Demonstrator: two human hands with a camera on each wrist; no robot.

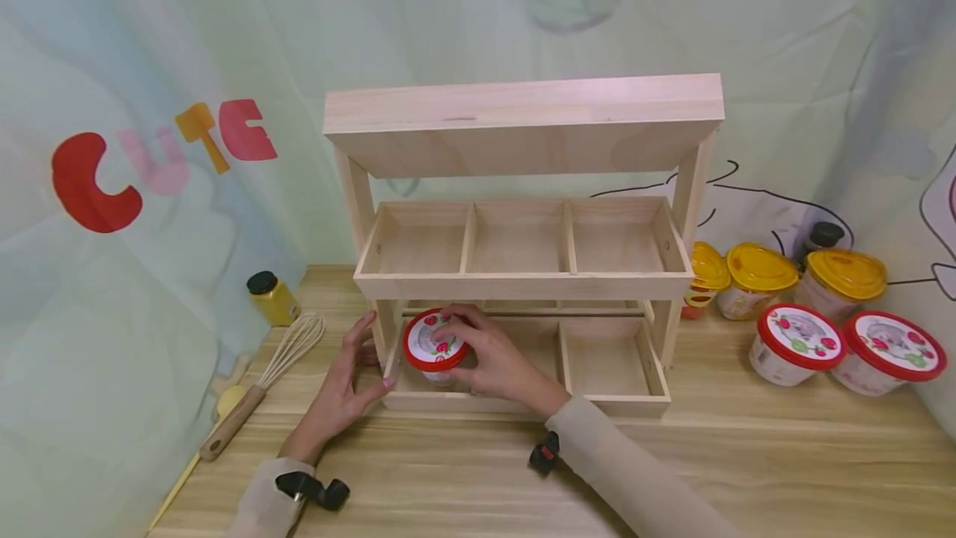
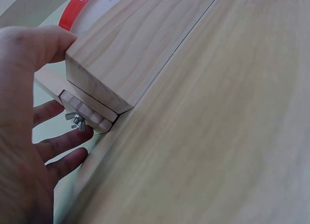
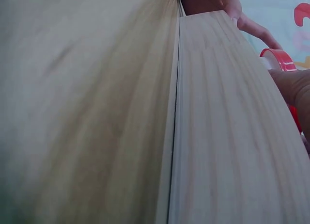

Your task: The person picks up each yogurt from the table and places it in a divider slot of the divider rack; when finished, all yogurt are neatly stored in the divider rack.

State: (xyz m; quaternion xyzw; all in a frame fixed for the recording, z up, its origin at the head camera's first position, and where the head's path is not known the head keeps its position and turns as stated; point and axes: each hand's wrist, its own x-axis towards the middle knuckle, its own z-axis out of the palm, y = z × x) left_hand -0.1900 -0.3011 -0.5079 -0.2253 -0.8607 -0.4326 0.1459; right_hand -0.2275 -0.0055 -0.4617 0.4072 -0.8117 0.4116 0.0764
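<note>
Red-lid tub (image 1: 436, 344) sits in the bottom-left compartment of the wooden rack (image 1: 523, 276), right hand (image 1: 489, 355) on top of it, fingers curled over the lid and gripping. Not let go yet, so placement looks nearly done, release left. Left hand (image 1: 345, 380) braces the rack's left front corner, fingers straight and relaxed, holding nothing; the left wrist view shows the thumb (image 2: 38, 40) against the wood block and fingers beside a wing nut (image 2: 76, 120). Right wrist view is mostly wood grain, red lid edge (image 3: 277, 59) just visible. Middle-shelf compartments hold nothing; bottom-right one too. Well apart on the table's right: two more red-lid tubs (image 1: 847, 347) and three yellow-lid tubs (image 1: 784, 276), unshelved, so judging by that most of the stocking is left. Whisk (image 1: 265, 380) and yellow jar (image 1: 272, 297) lie left of the rack.
</note>
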